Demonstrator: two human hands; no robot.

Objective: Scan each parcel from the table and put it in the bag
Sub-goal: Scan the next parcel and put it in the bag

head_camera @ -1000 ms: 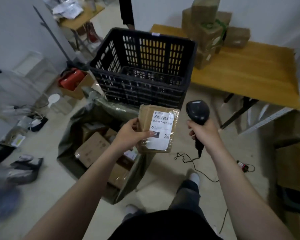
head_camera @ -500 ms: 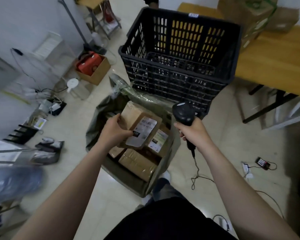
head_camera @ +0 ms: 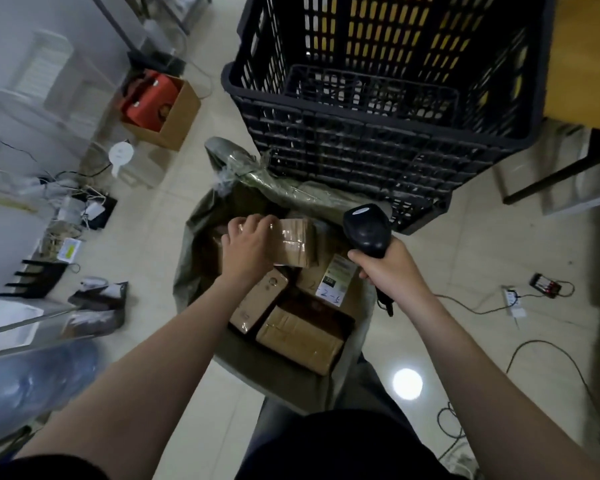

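One parcel [head_camera: 296, 244] is down in the mouth of the green bag [head_camera: 193, 275], left hand [head_camera: 248, 244] on top with fingers curled round its taped edge. I count at least three more boxes [head_camera: 300, 337] in there. One white label [head_camera: 334, 283] has handwriting, something like "2-", print too blurry to read. Right hand [head_camera: 389, 269] is wrapped tight round the one black scanner [head_camera: 366, 230]. One black crate [head_camera: 378, 133] sits behind the bag.
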